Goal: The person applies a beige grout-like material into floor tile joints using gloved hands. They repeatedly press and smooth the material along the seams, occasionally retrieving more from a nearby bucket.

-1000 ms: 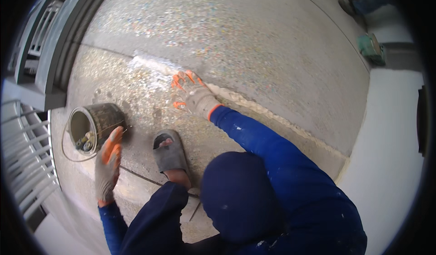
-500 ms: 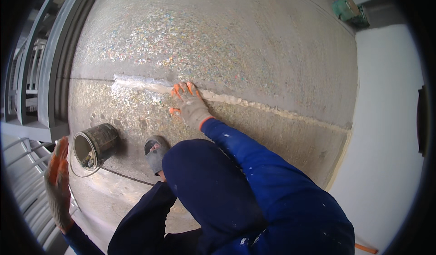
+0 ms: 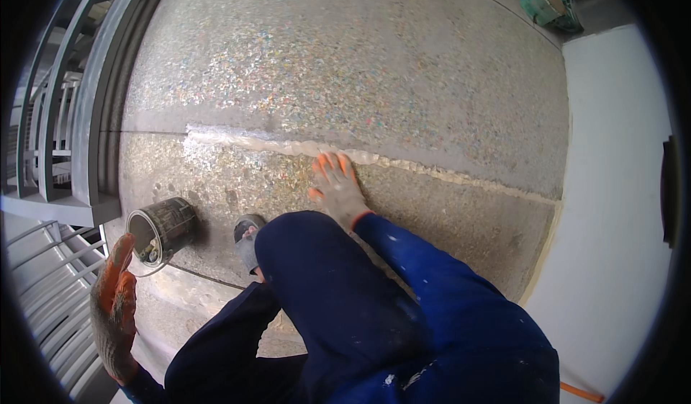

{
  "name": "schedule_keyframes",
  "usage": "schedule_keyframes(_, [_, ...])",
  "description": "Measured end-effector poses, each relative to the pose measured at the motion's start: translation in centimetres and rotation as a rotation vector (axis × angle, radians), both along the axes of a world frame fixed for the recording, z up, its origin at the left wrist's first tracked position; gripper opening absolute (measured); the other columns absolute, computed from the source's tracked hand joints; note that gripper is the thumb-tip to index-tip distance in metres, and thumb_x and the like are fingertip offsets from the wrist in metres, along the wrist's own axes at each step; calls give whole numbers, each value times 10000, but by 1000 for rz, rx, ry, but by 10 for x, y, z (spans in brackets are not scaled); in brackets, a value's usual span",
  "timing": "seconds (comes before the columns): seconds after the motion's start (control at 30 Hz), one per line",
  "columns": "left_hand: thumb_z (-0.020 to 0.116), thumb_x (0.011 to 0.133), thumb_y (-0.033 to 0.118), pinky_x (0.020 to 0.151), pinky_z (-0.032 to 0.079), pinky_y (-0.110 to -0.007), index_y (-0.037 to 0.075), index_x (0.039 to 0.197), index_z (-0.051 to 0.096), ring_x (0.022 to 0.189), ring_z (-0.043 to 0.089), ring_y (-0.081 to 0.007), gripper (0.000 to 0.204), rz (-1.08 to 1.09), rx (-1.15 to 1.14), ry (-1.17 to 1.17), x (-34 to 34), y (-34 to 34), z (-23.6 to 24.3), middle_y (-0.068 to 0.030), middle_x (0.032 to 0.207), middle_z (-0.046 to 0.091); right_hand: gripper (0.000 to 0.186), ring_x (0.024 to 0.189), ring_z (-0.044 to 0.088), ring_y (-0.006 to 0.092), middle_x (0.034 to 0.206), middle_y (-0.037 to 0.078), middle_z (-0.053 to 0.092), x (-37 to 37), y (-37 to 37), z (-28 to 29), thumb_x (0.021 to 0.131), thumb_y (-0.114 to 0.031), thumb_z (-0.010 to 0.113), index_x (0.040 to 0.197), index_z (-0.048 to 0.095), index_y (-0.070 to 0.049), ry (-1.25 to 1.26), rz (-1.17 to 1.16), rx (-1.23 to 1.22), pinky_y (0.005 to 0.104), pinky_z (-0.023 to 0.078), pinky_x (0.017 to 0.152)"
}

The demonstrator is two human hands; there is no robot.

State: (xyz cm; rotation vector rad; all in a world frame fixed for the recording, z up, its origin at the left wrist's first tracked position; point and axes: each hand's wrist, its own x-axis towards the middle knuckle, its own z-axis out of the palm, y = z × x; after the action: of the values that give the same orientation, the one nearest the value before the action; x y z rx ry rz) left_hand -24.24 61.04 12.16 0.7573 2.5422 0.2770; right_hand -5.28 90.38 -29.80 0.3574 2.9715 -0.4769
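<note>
One pale strip [image 3: 288, 147] at tips of outstretched right fingers [image 3: 333, 164] — left fingers [image 3: 114, 271], outstretched, well apart.

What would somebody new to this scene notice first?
Likely the lumpy, pale strip crossing the speckled floor mid-picture, with the gloved right hand spread at its near edge. Next might come the orange-faced glove on the left hand, raised and open at lower left, and the grimy bucket just beyond it, near the grey metal railing.
</note>
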Motion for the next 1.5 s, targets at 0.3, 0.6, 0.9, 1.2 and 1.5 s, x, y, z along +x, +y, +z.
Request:
schedule_keyframes(0.3, [549, 1065, 541, 1212, 413, -586, 112, 1530, 601, 1447, 565, -349, 635, 34, 20, -42, 0, 9, -6, -171, 1526, 622, 790, 1647, 134, 376, 1746, 197, 276, 1, -4, -19, 1070, -516, 505, 1645, 355, 5, 0, -114, -114, 591, 21, 1333])
schedule_keyframes(0.6, [546, 1065, 566, 1219, 401, -573, 101, 1533, 596, 1447, 564, -351, 662, 4, 18, -52, 5, 23, -8, -182, 1523, 622, 815, 1652, 97, 394, 1761, 210, 235, -54, -25, -4, 1105, -562, 399, 1667, 290, 18, -79, -77, 38, 570, -7, 1336])
schedule_keyframes(0.9, [535, 1087, 534, 1230, 389, -543, 32, 1554, 551, 1466, 538, -357, 686, -6, 26, -179, 1, 3, -10, -209, 1549, 590, 752, 1646, 156, 370, 1728, 177, 336, 41, 28, 27, 1109, -520, 448, 1648, 349, -6, -197, -130, 71, 552, 48, 1338])
schedule_keyframes(1.2, [570, 1081, 382, 1174, 452, -474, 63, 1489, 633, 1369, 632, -298, 521, -34, 153, -113, -6, 9, -13, -183, 1472, 667, 790, 1660, 129, 332, 1770, 153, 257, -54, 6, -5, 1121, -562, 383, 1689, 266, -26, -43, 8, -62, 503, 34, 1351])
schedule_keyframes(1.5, [597, 1052, 556, 1231, 391, -532, 61, 1514, 608, 1451, 557, -330, 677, 2, 64, -142, -23, 21, -22, -173, 1508, 639, 850, 1625, 159, 463, 1723, 295, 257, 198, 118, 7, 1052, -541, 554, 1618, 358, 62, -283, -681, 260, 575, 61, 1331])
